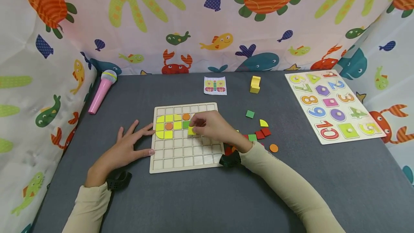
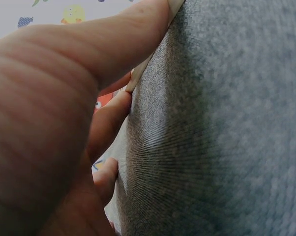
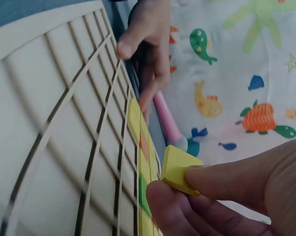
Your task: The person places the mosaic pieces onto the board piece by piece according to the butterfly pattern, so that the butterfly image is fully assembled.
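Observation:
A wooden grid board [image 1: 158, 166] lies on the dark grey table. Its upper left cells hold several yellow tiles [image 1: 169, 118], an orange round tile [image 1: 186, 117] and a green square tile [image 1: 185, 124]. Over the board, my right hand [image 1: 215, 127] pinches a yellow square tile [image 3: 180, 167] between thumb and fingers; the right wrist view shows it tilted and raised above the grid. With fingers spread, my left hand [image 1: 129, 146] touches the board's left edge with thumb and fingertips. In the left wrist view the thumb [image 2: 123, 37] rests against that edge.
Loose tiles, including a green square [image 1: 250, 114] and an orange disc [image 1: 273, 148], lie right of the board. Behind stand a small pattern card [image 1: 215, 86] and a yellow block [image 1: 255, 84]. A pink microphone [image 1: 101, 92] lies left, a number puzzle [image 1: 334, 105] right.

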Demonstrator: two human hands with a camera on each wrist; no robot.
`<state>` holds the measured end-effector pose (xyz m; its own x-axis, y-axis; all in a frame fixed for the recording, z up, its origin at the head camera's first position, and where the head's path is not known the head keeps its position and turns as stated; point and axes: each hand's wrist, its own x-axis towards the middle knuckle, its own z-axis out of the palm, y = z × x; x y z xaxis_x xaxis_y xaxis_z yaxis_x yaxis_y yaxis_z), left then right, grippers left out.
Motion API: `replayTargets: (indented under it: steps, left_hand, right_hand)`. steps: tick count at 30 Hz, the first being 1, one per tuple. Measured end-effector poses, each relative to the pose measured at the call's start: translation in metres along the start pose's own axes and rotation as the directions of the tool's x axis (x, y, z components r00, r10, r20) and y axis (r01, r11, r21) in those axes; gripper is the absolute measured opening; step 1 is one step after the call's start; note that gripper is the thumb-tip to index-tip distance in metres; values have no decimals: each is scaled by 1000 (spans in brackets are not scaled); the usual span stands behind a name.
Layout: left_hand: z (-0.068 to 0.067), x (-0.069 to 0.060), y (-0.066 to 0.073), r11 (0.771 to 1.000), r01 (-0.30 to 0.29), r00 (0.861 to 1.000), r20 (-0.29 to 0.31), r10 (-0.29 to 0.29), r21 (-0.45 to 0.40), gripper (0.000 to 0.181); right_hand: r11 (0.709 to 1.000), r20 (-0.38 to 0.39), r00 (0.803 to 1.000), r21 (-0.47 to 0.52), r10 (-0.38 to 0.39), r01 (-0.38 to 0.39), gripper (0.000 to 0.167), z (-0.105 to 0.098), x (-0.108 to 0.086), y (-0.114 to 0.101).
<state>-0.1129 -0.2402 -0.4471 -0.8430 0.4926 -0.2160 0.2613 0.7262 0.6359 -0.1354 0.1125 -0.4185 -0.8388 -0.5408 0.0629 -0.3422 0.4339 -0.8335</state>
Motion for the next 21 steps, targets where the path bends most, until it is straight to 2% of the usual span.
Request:
replayTargets:
  steps: [5, 10, 17, 21]
  left_hand:
    - [-1, 0, 1, 1000, -2, 1000, 6, 2, -1, 83]
    - [-1, 1, 1, 1000, -4, 1000, 2, 4, -2, 82]
    - [0, 1, 0, 1000, -4, 1000, -2, 4, -3, 81]
    - [0, 0, 0, 1000, -2, 1000, -5, 2, -5, 82]
  right_hand:
    - [999, 36, 999, -4, -36, 36, 12, 15, 17, -10]
    - [999, 55, 998, -27, -40, 42, 15, 25, 28, -15]
    - [986, 68, 996, -151, -55, 65, 19, 35, 34, -17]
    - [979, 72, 995, -185, -69, 81, 19, 40, 37, -17]
